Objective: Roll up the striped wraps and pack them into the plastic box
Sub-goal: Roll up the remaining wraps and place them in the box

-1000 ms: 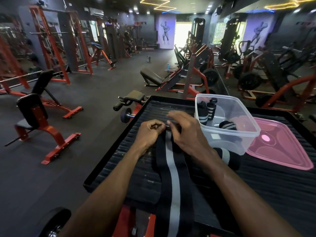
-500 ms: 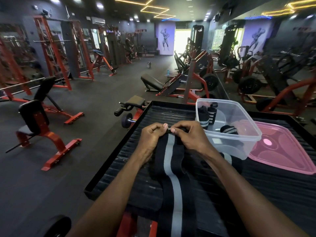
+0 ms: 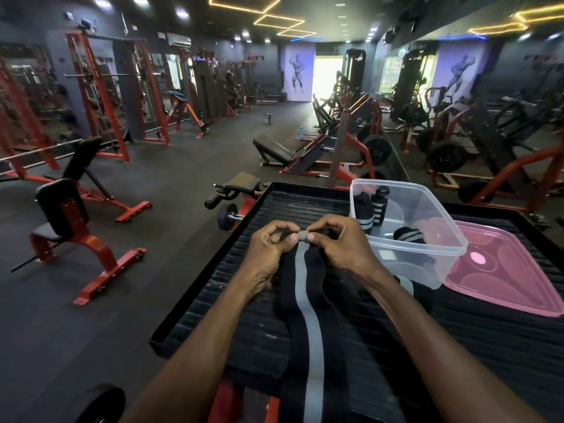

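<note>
A long black wrap with a grey centre stripe (image 3: 308,309) lies along the black ribbed platform (image 3: 213,300) and hangs over its near edge. My left hand (image 3: 268,248) and my right hand (image 3: 338,242) pinch its far end, which is folded into a small first turn between the fingertips. To the right stands the clear plastic box (image 3: 427,239) with three rolled striped wraps (image 3: 370,209) inside. Another striped wrap (image 3: 409,285) lies beside the box, partly hidden by my right forearm.
A pink lid (image 3: 503,279) lies on the platform right of the box. A small dumbbell (image 3: 227,216) and a padded bench sit just beyond the platform's left edge. Red gym machines and benches fill the floor around.
Both hands drew closer together on the wrap's far end and curled it over, so the fingertips now pinch a small fold. The view tilted slightly down.
</note>
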The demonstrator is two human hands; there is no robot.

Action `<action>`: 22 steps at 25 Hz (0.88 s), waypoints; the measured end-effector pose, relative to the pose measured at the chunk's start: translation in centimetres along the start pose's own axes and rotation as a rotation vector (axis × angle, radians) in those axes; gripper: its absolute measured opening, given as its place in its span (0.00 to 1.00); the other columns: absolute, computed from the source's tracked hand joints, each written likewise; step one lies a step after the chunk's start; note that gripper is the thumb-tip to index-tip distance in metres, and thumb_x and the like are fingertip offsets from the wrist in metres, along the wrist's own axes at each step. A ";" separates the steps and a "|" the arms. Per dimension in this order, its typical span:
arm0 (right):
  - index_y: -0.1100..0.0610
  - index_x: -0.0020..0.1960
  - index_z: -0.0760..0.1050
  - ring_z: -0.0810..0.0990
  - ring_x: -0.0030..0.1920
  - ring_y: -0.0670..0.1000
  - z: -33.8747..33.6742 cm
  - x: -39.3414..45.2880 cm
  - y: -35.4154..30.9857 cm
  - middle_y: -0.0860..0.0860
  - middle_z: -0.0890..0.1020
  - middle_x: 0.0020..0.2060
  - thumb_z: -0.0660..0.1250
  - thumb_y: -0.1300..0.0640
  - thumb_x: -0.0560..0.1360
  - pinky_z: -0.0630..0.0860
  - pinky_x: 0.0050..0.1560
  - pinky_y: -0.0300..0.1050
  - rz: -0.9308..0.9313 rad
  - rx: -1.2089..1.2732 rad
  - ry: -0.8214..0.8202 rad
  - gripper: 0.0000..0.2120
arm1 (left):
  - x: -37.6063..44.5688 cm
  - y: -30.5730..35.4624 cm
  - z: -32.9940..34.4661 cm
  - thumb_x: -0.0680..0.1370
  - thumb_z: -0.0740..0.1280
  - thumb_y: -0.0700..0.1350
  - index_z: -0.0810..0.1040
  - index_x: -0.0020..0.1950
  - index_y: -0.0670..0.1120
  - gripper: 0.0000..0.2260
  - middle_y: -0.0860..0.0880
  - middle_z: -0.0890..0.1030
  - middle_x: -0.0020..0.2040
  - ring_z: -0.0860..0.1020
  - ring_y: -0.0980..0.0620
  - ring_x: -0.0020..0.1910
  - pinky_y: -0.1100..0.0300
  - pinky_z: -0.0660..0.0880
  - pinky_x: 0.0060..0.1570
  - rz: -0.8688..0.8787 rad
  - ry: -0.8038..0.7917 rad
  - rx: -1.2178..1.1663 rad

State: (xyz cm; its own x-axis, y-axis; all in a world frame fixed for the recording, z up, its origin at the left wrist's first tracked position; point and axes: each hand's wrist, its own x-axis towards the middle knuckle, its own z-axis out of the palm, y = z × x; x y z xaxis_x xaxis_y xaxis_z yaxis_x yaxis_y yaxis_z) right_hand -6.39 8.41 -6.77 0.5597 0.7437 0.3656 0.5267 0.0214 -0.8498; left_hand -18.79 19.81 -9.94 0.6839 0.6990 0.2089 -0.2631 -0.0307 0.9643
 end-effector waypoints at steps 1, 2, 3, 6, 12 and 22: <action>0.53 0.40 0.83 0.84 0.46 0.49 -0.1 0.0 0.0 0.48 0.85 0.40 0.76 0.62 0.71 0.80 0.54 0.52 -0.005 0.003 0.004 0.05 | -0.1 0.0 0.1 0.78 0.69 0.32 0.82 0.47 0.43 0.07 0.47 0.86 0.43 0.84 0.53 0.43 0.60 0.80 0.47 -0.015 -0.017 -0.030; 0.53 0.40 0.83 0.84 0.46 0.49 -0.3 0.0 0.0 0.48 0.85 0.40 0.76 0.62 0.70 0.80 0.54 0.53 -0.010 0.008 0.005 0.05 | -0.1 -0.1 0.2 0.78 0.69 0.33 0.82 0.47 0.43 0.06 0.47 0.86 0.43 0.84 0.52 0.43 0.59 0.80 0.46 -0.018 -0.017 -0.029; 0.54 0.40 0.83 0.84 0.46 0.50 -0.4 0.1 -0.1 0.48 0.85 0.40 0.77 0.63 0.70 0.80 0.54 0.53 -0.015 0.013 0.003 0.05 | 0.0 -0.2 0.2 0.78 0.69 0.33 0.83 0.46 0.43 0.06 0.47 0.86 0.42 0.84 0.52 0.43 0.58 0.80 0.47 -0.010 -0.005 -0.009; 0.55 0.42 0.83 0.84 0.45 0.50 -0.6 0.0 0.0 0.49 0.86 0.41 0.76 0.60 0.71 0.80 0.53 0.53 -0.007 0.028 -0.033 0.03 | 0.4 -0.4 0.2 0.78 0.69 0.32 0.83 0.45 0.44 0.08 0.46 0.86 0.42 0.83 0.50 0.43 0.54 0.79 0.49 0.019 0.030 0.053; 0.53 0.43 0.84 0.84 0.46 0.47 -0.9 -0.2 0.2 0.47 0.86 0.41 0.76 0.60 0.71 0.80 0.54 0.51 -0.032 -0.039 -0.054 0.04 | 0.2 -0.4 0.4 0.77 0.69 0.32 0.83 0.43 0.44 0.08 0.46 0.85 0.41 0.83 0.49 0.43 0.53 0.79 0.50 -0.008 0.015 0.040; 0.54 0.44 0.84 0.83 0.34 0.50 -0.8 -0.7 -0.3 0.46 0.84 0.33 0.73 0.55 0.75 0.79 0.36 0.44 0.089 -0.065 -0.097 0.03 | 0.0 -0.5 0.1 0.78 0.69 0.32 0.82 0.45 0.41 0.05 0.48 0.85 0.42 0.83 0.55 0.42 0.61 0.78 0.47 0.027 0.013 0.105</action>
State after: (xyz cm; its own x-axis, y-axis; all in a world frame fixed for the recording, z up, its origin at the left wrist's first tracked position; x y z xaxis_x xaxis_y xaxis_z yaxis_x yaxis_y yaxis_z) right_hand -6.42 7.32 -6.43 0.5431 0.8021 0.2484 0.5200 -0.0891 -0.8495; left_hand -18.58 19.76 -10.37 0.6688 0.7058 0.2336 -0.2083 -0.1238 0.9702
